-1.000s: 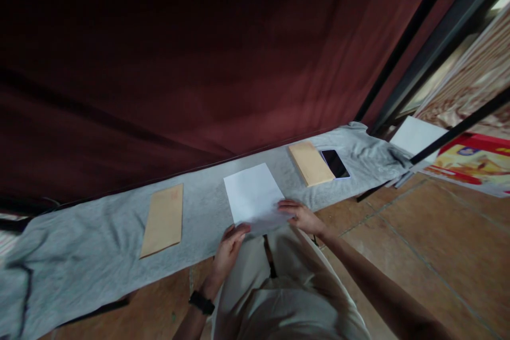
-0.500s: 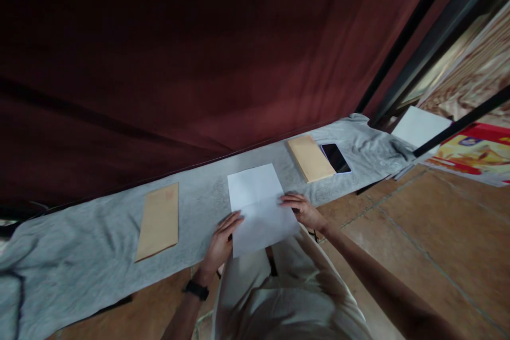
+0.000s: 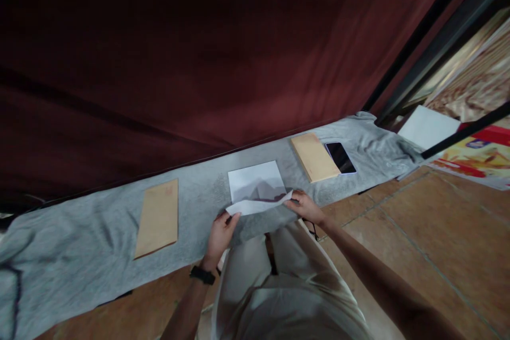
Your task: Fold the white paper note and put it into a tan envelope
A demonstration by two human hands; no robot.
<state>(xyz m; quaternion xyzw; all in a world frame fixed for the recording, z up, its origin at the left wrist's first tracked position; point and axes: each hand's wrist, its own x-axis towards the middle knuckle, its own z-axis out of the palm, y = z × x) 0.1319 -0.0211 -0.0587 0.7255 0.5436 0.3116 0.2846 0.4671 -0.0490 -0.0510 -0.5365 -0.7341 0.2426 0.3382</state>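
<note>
A white sheet of paper (image 3: 255,176) lies on the grey cloth in front of me, its near part lifted and curling up toward the far side. My left hand (image 3: 223,228) pinches the raised edge at its left corner, thumb on the near face. At the right corner my right hand (image 3: 303,206) grips the same edge between thumb and fingers. To the left of the paper rests a brown envelope (image 3: 157,219), flat and apart from my hands. A stack of brown envelopes (image 3: 314,156) sits beyond my right hand.
A dark-screened phone (image 3: 341,158) touches the right side of the envelope stack. Grey cloth (image 3: 99,234) covers the long narrow surface. A dark red curtain (image 3: 239,90) hangs behind it. On the right are a black metal bar (image 3: 470,133), a white box (image 3: 428,126) and a colourful printed carton (image 3: 478,156).
The near half of the paper, earlier flat with my hands resting on its sides, is now raised and bent away from me. Both hands have closed on its edge.
</note>
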